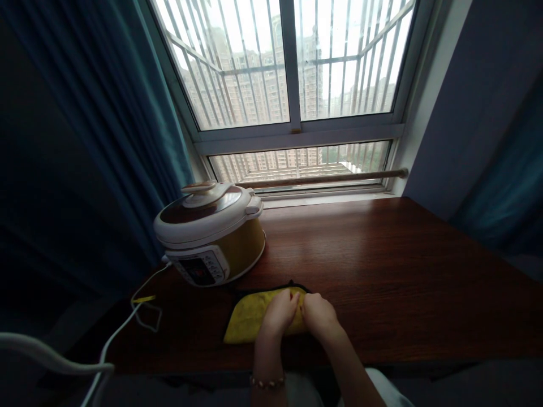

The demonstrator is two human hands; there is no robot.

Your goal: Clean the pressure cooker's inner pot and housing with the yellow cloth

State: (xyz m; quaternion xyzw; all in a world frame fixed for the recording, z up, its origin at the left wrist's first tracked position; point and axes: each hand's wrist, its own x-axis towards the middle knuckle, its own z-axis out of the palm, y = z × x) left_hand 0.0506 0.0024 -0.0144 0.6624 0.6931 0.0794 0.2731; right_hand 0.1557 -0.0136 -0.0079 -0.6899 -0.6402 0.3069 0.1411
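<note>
A yellow cloth (246, 316) with a dark edge lies folded on the brown wooden table, close to its front edge. My left hand (282, 311) is closed on the cloth, its fingers curled at the right part. Beside it my right hand (318, 314) is closed too, pinching the cloth's right end. The knuckles of both hands nearly meet, and the fingertips are partly hidden. A beaded bracelet (268, 383) circles my left wrist.
A white and gold electric cooker (212, 232) stands behind the cloth to the left. A white cord (123, 328) runs from it over the table's left edge. Behind the wooden table (360, 271) is a barred window (292, 133); blue curtains (127, 113) hang at the left.
</note>
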